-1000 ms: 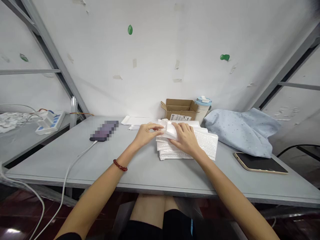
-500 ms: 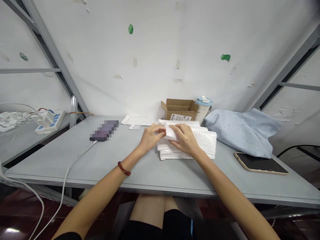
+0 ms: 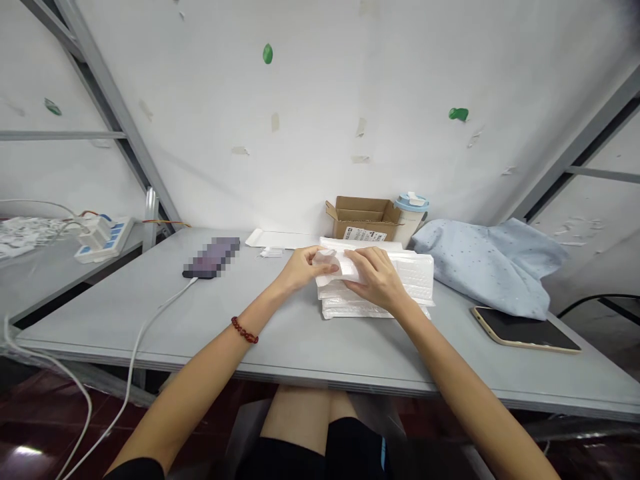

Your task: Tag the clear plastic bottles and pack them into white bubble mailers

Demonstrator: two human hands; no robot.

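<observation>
A stack of white bubble mailers (image 3: 376, 309) lies on the grey table. Pinched at the left end of the top bubble mailer (image 3: 353, 268) is my left hand (image 3: 305, 267), its thumb and fingers closed on the edge or flap there. My right hand (image 3: 374, 275) grips the same mailer from the right, fingers bent over its upper side and thumb below. Fingers hide part of the mailer, so I cannot make out its opening clearly.
Behind the stack stand an open cardboard box (image 3: 365, 212) and a cup with a blue lid (image 3: 411, 212). To the right lie a light-blue cloth (image 3: 485, 260) and a phone (image 3: 525, 328). On the left, another phone (image 3: 212, 257) is attached to a white cable (image 3: 143, 333).
My left thumb and fingers have shifted slightly right along the mailer's end, and the flap there looks more spread. The right hand keeps its hold. The view has shifted a little.
</observation>
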